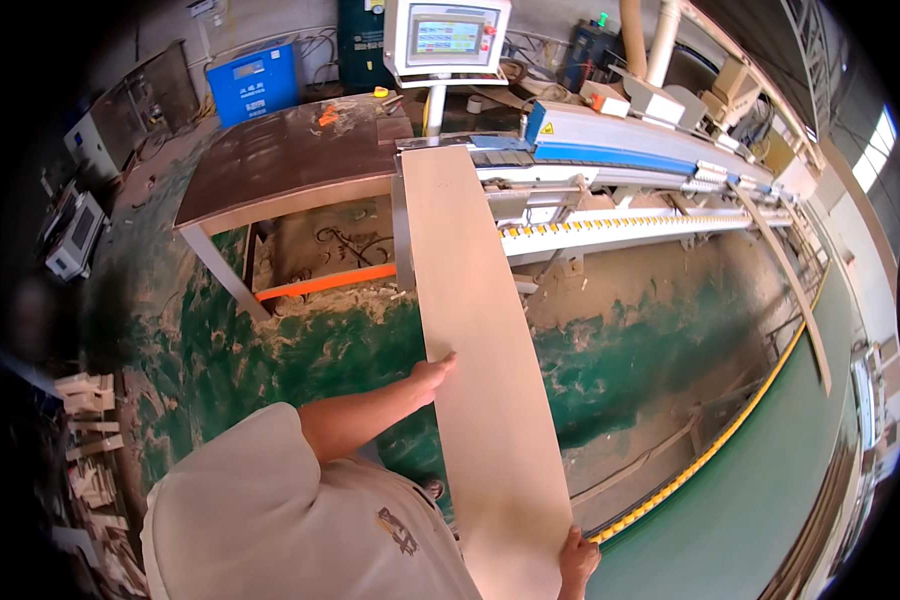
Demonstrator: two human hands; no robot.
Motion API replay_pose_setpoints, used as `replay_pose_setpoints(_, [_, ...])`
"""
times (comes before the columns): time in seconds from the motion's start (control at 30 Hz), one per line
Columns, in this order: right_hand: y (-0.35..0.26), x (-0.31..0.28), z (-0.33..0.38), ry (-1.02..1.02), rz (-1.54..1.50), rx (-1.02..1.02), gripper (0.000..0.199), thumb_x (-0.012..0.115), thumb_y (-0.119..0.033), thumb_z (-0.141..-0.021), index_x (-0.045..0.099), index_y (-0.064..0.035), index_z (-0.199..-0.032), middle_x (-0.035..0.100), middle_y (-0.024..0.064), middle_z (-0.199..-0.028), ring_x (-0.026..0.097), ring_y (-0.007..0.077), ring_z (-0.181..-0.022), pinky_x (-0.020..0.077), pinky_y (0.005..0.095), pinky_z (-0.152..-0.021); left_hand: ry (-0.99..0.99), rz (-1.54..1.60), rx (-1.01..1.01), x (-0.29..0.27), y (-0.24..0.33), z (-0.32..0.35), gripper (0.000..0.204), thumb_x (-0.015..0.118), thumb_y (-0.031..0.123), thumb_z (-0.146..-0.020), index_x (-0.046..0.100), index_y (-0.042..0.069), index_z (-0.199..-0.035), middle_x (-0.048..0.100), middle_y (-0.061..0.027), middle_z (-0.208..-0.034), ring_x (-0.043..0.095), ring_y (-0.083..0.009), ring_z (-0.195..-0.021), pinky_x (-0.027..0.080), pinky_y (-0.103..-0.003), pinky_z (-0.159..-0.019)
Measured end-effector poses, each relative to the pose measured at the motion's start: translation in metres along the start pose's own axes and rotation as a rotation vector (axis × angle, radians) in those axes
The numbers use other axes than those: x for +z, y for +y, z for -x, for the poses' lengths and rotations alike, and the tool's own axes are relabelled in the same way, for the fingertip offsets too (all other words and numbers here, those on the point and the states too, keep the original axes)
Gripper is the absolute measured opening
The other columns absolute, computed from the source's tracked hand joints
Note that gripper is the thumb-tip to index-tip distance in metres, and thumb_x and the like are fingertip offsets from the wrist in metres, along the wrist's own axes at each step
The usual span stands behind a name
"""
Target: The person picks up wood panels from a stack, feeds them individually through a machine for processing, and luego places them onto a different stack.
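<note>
A long, pale wooden board (pixel 485 340) stretches away from me, its far end at the front of the blue-and-white edge-banding machine (pixel 610 140). My left hand (pixel 433 377) grips its left edge about midway along, the thumb lying on top and the fingers out of sight underneath. Closer to me, my right hand (pixel 578 562) is closed round the right edge near the board's near end. The far end lies beside the corner of a brown-topped table (pixel 280 155).
A control screen (pixel 448 38) stands on a post behind the board's far end. To the right runs a green conveyor belt (pixel 710 500) with a yellow roller edge. A narrow strip (pixel 795 300) slants over it. Stacked wood offcuts (pixel 92 440) are at the left, and a blue box (pixel 255 85) stands behind.
</note>
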State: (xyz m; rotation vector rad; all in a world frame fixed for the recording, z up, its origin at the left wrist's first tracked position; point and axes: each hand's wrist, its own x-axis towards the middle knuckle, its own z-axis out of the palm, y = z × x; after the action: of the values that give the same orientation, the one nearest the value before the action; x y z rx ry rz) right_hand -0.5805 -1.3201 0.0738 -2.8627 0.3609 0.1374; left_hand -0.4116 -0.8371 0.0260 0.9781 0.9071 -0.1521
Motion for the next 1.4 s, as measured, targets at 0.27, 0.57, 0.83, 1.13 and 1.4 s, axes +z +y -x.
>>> replay_pose_setpoints(0.27, [0.041, 0.032, -0.092, 0.057, 0.141, -0.091, 0.056, 0.050, -0.047, -0.097, 0.072, 0.0002, -0.078, 0.069, 0.0185, -0.092, 0.053, 0.0389, -0.110, 0.0389, 0.0538, -0.092, 0.109, 0.075, 0.072, 0.030, -0.011, -0.030, 0.062, 0.077, 0.039, -0.089, 0.059, -0.010, -0.122, 0.066, -0.0199, -0.119, 0.067, -0.0289, -0.105, 0.058, -0.046, -0.085])
replay_pose_setpoints(0.57, [-0.018, 0.008, -0.200, -0.084, 0.128, -0.138, 0.051, 0.047, -0.040, -0.100, 0.074, 0.0033, -0.093, 0.068, 0.0269, -0.101, 0.057, 0.0437, -0.099, 0.0428, 0.0564, -0.091, -0.190, -0.514, -0.097, 0.042, 0.023, -0.056, 0.070, 0.064, 0.057, -0.092, 0.062, -0.010, -0.114, 0.071, -0.0186, -0.100, 0.071, -0.0215, -0.077, 0.059, -0.032, -0.064])
replay_pose_setpoints(0.83, [-0.310, 0.055, -0.343, 0.193, -0.357, -0.358, 0.023, 0.064, -0.014, -0.094, 0.069, 0.0039, -0.108, 0.068, 0.0209, -0.111, 0.061, 0.0387, -0.107, 0.0475, 0.0466, -0.095, -0.161, -0.644, 0.179, -0.037, 0.251, -0.186, 0.053, 0.055, 0.049, -0.099, 0.068, 0.001, -0.082, 0.069, -0.0096, -0.070, 0.068, -0.0167, -0.062, 0.052, -0.031, -0.054])
replay_pose_setpoints(1.13, [-0.711, 0.146, -0.552, 0.006, -0.331, -0.623, 0.047, 0.056, -0.042, -0.098, 0.067, -0.0010, -0.117, 0.068, 0.0237, -0.113, 0.061, 0.0414, -0.112, 0.0466, 0.0467, -0.098, 0.491, 0.113, 0.285, -0.044, 0.424, -0.469, 0.068, 0.042, 0.053, -0.101, 0.062, -0.010, -0.117, 0.066, -0.0297, -0.117, 0.062, -0.0442, -0.109, 0.048, -0.050, -0.093])
replay_pose_setpoints(1.4, [-0.718, 0.174, -0.632, -0.241, -0.074, -0.309, 0.092, 0.024, -0.073, -0.097, 0.073, 0.0037, -0.106, 0.067, 0.0325, -0.109, 0.063, 0.0466, -0.109, 0.0485, 0.0509, -0.093, 0.698, -0.042, 0.273, 0.035, 0.435, -0.457, 0.064, 0.040, 0.050, -0.101, 0.069, -0.007, -0.107, 0.067, -0.0305, -0.113, 0.062, -0.0457, -0.110, 0.047, -0.050, -0.097])
